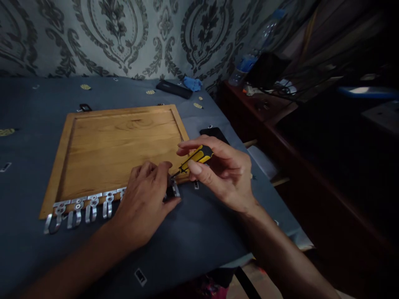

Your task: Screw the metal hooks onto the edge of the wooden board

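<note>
A wooden board [118, 145] with a raised frame lies flat on a grey-blue cloth. Several metal hooks [77, 209] are fixed along its near edge. My right hand [224, 174] pinches a yellow-and-black screwdriver [196, 158], its tip pointing down-left at the board's near right corner. My left hand [146, 199] rests on the cloth at that corner, fingers curled over a metal hook [174, 190] and holding it against the board's edge. The screw itself is hidden by my fingers.
A black phone [215, 133] lies right of the board; a black remote [173, 89] and blue cloth [192, 83] lie at the back. A dark wooden shelf [280, 124] with a plastic bottle [249, 62] stands right. Patterned wall behind.
</note>
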Motion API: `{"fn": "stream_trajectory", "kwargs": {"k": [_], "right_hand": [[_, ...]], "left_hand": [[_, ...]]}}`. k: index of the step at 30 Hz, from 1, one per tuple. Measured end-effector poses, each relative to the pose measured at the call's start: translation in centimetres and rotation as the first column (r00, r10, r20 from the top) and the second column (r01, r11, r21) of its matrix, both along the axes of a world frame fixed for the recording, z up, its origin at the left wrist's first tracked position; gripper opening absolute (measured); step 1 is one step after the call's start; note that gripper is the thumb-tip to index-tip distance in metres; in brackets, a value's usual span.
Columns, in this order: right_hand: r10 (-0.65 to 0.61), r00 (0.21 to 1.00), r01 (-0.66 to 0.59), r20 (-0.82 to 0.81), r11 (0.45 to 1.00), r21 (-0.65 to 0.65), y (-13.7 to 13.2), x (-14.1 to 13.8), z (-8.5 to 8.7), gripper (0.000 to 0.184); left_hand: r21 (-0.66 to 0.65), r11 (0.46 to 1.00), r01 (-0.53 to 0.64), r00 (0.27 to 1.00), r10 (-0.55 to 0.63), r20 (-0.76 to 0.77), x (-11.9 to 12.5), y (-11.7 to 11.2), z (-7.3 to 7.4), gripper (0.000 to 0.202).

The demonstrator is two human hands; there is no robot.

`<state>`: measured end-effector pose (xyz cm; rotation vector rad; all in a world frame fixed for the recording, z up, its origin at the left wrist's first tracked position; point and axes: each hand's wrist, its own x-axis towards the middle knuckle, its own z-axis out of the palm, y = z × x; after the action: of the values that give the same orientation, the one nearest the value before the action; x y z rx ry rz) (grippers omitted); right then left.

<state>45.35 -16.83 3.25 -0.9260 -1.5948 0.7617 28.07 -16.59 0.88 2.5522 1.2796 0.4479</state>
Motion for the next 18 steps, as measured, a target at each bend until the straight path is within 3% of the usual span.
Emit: {"fn": "stream_trajectory", "kwargs": {"k": [4, 11, 18], "right_hand": [[-0.035, 0.999, 0.034, 0.013, 0.999, 0.040, 0.10, -0.06, -0.02, 0.009], [-0.151, 0.988, 0.143, 0.044, 0.977, 0.155, 0.37, -0.69, -0.59, 0.024], [-0.078, 0.996, 0.073, 0.034, 0.988, 0.133, 0.37, -0.33, -0.26, 0.017]], "left_hand": [[-0.008, 1.000, 0.001, 1.000, -0.001, -0.010, 0.00, 0.00, -0.07, 0.051], [0.000, 1.000, 0.006, 1.000, -0.006, 0.007, -0.13, -0.04, -0.42, 0.047], [0.033, 0.999, 0.009, 1.000, -0.009, 0.018, -0.11, -0.01, -0.48, 0.053]]}}
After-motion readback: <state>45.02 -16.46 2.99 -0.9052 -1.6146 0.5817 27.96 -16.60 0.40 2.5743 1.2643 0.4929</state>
